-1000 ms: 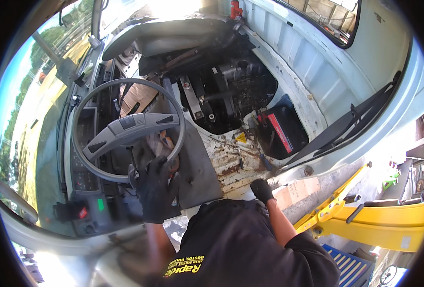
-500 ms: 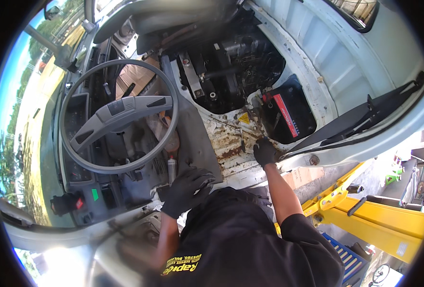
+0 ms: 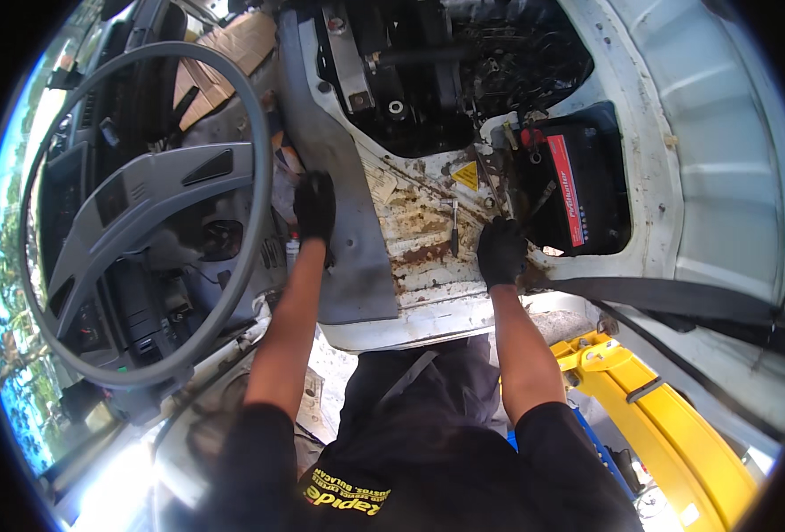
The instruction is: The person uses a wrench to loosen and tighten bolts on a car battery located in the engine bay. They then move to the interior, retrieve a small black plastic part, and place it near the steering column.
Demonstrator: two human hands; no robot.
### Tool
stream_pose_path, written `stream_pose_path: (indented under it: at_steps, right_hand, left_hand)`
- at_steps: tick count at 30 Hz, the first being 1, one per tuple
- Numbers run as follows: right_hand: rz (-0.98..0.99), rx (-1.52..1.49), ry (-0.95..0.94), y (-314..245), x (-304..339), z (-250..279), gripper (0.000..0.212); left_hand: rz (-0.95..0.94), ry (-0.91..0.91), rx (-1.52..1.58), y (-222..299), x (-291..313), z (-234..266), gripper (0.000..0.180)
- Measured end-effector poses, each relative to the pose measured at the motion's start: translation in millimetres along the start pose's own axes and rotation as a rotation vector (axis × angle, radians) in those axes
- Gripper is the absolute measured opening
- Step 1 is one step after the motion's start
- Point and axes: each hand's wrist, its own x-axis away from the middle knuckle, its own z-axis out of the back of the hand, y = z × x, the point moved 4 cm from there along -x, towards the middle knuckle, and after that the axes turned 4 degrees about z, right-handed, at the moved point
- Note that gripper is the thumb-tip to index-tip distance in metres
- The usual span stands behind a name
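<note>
At my nine o'clock a bright window (image 3: 15, 293) shows green trees (image 3: 9, 372), at eight harsh sunlight (image 3: 113, 488) glares white, at two a ribbed pale metal wall (image 3: 720, 124) curves past me, and at four slants a yellow beam (image 3: 649, 417).

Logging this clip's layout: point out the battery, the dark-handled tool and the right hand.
Battery (image 3: 570, 191), head view: on red label.
Dark-handled tool (image 3: 454, 238), head view: on handle.
Right hand (image 3: 501, 252), head view: on back of glove.
</note>
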Motion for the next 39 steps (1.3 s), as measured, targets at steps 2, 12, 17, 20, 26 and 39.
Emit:
stream_pose_path:
  at_steps: [2, 12, 17, 20, 26, 39]
  right_hand:
    - [0.112, 0.182, 0.021, 12, -2, -22, 0.018]
    - [0.161, 0.249, -0.11, 21, -20, -19, 0.021]
    - [-0.057, 0.097, -0.223, 24, -16, -22, 0.02]
    - [-0.059, 0.065, -0.281, 26, -13, -24, 0.019]
    - [-0.09, 0.014, -0.327, 22, -14, -24, 0.017]
    - [-0.091, -0.029, -0.414, 17, -19, -17, 0.015]
  left_hand:
    - [0.053, 0.14, -0.164, 14, -51, -37, 0.047]
    - [0.299, 0.343, -0.27, 120, -40, -93, 0.086]
    - [0.357, 0.28, -0.265, 131, -52, -85, 0.082]
    - [0.369, 0.261, -0.275, 129, -52, -84, 0.081]
    - [0.355, 0.276, -0.274, 133, -56, -79, 0.079]
    - [0.36, 0.248, -0.262, 139, -60, -73, 0.077]
